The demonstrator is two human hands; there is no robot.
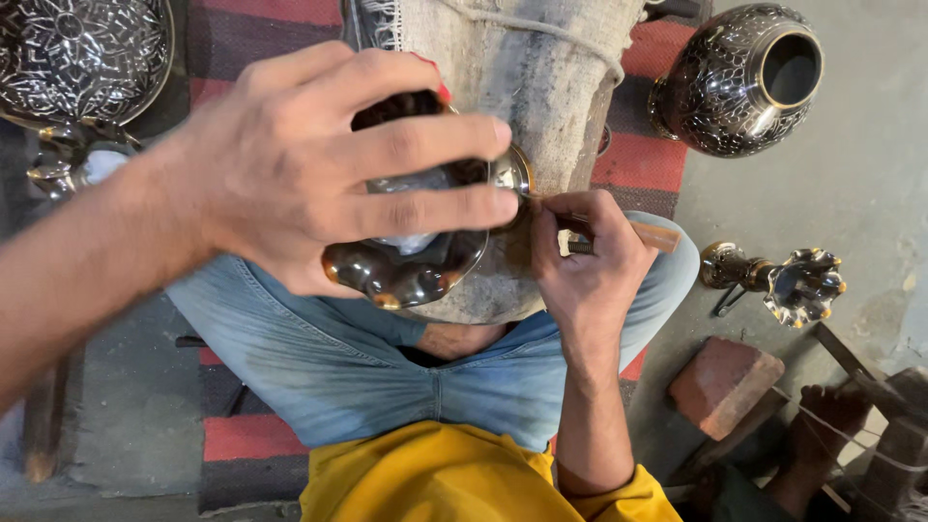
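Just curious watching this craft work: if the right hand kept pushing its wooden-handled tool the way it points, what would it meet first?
The right hand aims the tool leftward, so it would likely meet the rim of the shiny dark bowl first, just under the left hand fingertips. Depth is hard to judge; the tip looks already at the rim.

The bowl (416,261) is dark, glossy brown-black with brass-gold spots along its rim. The vase (739,77) is black with fine silvery engraving and a gold mouth. The plate (82,53) carries dense silver floral tracery on black. The rug (643,145) has red and dark stripes. The jeans (367,367) are pale blue, the shirt (454,478) mustard yellow, the brick (725,385) dull red, the sacking (522,68) grey-beige.
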